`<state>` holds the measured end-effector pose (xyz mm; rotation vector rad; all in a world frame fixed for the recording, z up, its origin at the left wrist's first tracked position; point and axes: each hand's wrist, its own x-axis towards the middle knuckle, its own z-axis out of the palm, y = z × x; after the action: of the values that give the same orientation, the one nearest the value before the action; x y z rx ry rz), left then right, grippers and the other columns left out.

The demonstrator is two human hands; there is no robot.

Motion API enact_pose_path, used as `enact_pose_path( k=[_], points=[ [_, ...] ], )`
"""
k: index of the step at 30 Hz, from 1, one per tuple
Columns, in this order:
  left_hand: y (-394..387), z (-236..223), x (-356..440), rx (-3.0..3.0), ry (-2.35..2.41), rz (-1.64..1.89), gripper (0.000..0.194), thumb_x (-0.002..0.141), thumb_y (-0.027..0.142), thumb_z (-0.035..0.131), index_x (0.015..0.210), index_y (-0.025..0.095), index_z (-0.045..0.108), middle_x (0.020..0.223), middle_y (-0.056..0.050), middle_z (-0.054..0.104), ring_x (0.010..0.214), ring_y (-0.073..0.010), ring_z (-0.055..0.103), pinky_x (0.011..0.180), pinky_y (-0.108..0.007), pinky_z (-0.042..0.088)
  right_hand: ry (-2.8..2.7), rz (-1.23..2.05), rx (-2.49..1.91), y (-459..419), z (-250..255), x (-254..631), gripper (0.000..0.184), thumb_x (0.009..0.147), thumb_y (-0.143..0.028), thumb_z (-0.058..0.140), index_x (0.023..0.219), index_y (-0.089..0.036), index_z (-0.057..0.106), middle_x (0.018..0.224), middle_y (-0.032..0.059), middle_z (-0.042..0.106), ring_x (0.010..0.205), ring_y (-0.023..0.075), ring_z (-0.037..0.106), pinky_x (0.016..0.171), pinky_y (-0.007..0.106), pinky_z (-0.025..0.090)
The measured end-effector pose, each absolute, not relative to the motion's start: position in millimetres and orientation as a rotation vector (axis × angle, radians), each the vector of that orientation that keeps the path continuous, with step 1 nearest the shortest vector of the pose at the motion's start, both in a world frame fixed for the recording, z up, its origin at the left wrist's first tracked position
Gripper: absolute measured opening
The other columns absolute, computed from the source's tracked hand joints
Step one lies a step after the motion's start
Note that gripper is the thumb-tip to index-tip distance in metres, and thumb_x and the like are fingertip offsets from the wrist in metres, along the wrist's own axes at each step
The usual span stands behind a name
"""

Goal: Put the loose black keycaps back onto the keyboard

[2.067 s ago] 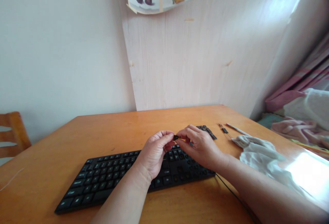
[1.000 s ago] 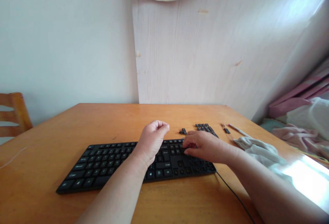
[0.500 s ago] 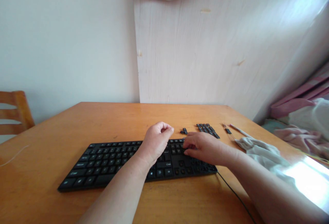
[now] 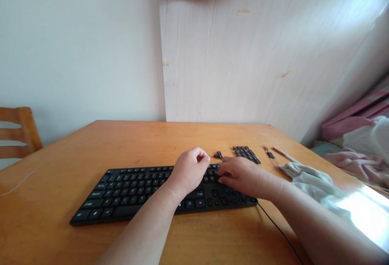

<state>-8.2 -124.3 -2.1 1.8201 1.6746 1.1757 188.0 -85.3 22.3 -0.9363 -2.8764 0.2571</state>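
Note:
A black keyboard (image 4: 127, 194) lies on the wooden table, some key places at its right end bare of caps. My right hand (image 4: 243, 176) rests over that right part, thumb and fingers curled together on the upper keys; whatever is between the fingertips is hidden. Just left of it, above the keyboard, my left hand (image 4: 191, 172) is closed in a pinch, and I cannot make out what it holds. Behind the keyboard sit a few loose keycaps (image 4: 218, 155). Further right, more keycaps (image 4: 246, 154) are laid out in rows.
A small black piece with thin wires (image 4: 270, 154) lies near a pale pencil-like stick (image 4: 285, 154). A crumpled grey cloth (image 4: 310, 178) covers the table's right side. The keyboard's cable (image 4: 279, 230) runs toward me. A wooden chair (image 4: 22, 131) stands at left.
Both hands had a small black piece between them above the keyboard; then they parted. My right hand came down onto the keys. My left hand, still pinched, has since shifted slightly right.

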Motion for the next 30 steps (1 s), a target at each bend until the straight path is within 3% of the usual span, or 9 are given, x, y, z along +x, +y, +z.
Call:
enact_pose_path(
  k=[9, 14, 30],
  points=[
    [-132, -3, -3, 2.236, 1.637, 0.843, 0.022, 0.086, 0.028, 0.051, 0.082, 0.023, 0.072, 0.081, -0.003, 0.072, 0.076, -0.0180, 0.064, 0.066, -0.027, 0.043, -2.932, 0.084, -0.903, -90, 23, 184, 0.015, 0.088, -0.026, 0.057, 0.087, -0.017, 0.069, 0.088, 0.0060, 0.065, 0.082, 0.0168, 0.059, 0.070, 0.025, 0.038],
    [-136, -1, 0, 2.418, 1.648, 0.610, 0.024, 0.084, 0.025, 0.051, 0.086, 0.027, 0.075, 0.086, -0.003, 0.076, 0.082, -0.0211, 0.067, 0.075, -0.032, 0.044, -2.932, 0.139, -0.904, -91, 24, 182, 0.016, 0.089, -0.023, 0.056, 0.090, -0.016, 0.070, 0.089, 0.0067, 0.066, 0.083, 0.0169, 0.060, 0.072, 0.025, 0.039],
    [-142, 5, 3, 2.535, 1.708, 0.488, 0.025, 0.085, 0.026, 0.050, 0.081, 0.029, 0.075, 0.076, -0.003, 0.075, 0.071, -0.0210, 0.063, 0.079, -0.038, 0.037, -2.829, 0.252, -0.937, -86, 16, 186, 0.010, 0.085, -0.023, 0.057, 0.084, -0.018, 0.065, 0.086, 0.0041, 0.065, 0.080, 0.0160, 0.059, 0.068, 0.024, 0.037]
  ],
)
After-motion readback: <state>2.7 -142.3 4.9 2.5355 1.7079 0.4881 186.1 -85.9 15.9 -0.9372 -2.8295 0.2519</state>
